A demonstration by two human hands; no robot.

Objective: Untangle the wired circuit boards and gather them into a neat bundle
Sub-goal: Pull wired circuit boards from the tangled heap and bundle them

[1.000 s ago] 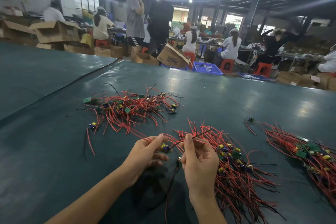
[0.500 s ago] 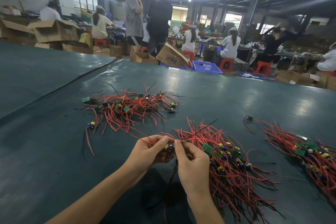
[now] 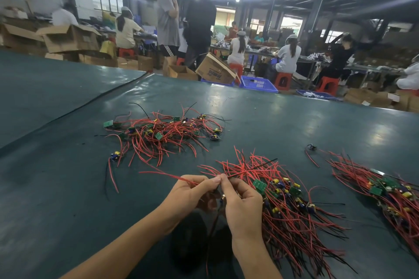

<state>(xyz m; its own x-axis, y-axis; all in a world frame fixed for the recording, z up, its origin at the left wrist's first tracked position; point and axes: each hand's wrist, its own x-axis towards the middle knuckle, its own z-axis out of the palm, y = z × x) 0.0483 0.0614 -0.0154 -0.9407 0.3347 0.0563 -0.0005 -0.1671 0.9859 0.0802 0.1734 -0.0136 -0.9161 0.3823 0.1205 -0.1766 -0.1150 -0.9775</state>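
Small green circuit boards with red and black wires lie in three heaps on the dark green table (image 3: 294, 120). A loose tangle (image 3: 163, 133) sits far left, a combed bundle (image 3: 285, 201) lies by my right hand, and another bundle (image 3: 385, 192) is at the right edge. My left hand (image 3: 192, 192) and my right hand (image 3: 242, 204) meet fingertip to fingertip, both pinching one board's red wire (image 3: 163, 174), which trails left. The board itself is mostly hidden between my fingers; its black wire hangs down toward me.
One stray board (image 3: 115, 156) lies apart at the left, another small part (image 3: 312, 147) near the right bundle. A seam (image 3: 90, 106) crosses the table at the far left. Beyond the far edge are cardboard boxes, blue crates (image 3: 258, 84), red stools and seated or standing people.
My hands have drawn closer and rose slightly. The board I held at the bundle's left edge is now tucked between both hands, and its red wire is stretched out to the left.
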